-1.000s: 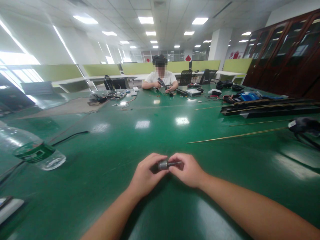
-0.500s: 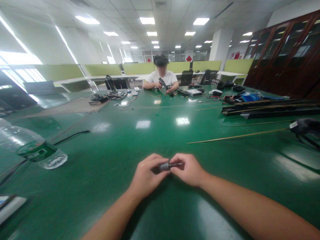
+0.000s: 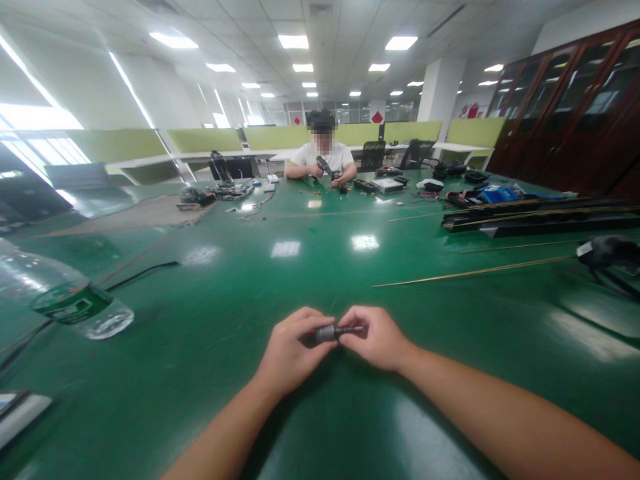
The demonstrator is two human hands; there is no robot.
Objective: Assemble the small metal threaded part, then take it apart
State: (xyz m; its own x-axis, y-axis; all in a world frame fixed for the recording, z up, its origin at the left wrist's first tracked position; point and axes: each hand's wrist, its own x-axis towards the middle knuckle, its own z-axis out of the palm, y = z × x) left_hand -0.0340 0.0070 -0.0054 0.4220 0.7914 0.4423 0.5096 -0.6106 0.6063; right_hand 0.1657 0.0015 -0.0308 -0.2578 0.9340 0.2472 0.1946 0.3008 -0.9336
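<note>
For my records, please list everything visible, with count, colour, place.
cylinder: one, grey, between hands
table: one, green, below
bottle: one, clear, left
cable: probably one, black, left
rods: several, golden, right
long pieces: several, black, right
strapped item: one, black, right
cropped object: one, whitish, lower left
clutter: uncounted, mixed, far side
person: one, white shirt, opposite
chairs: several, black, background
cabinets: several, brown, right
left hand: one, bare, on cylinder
right hand: one, bare, on its shaft
</note>
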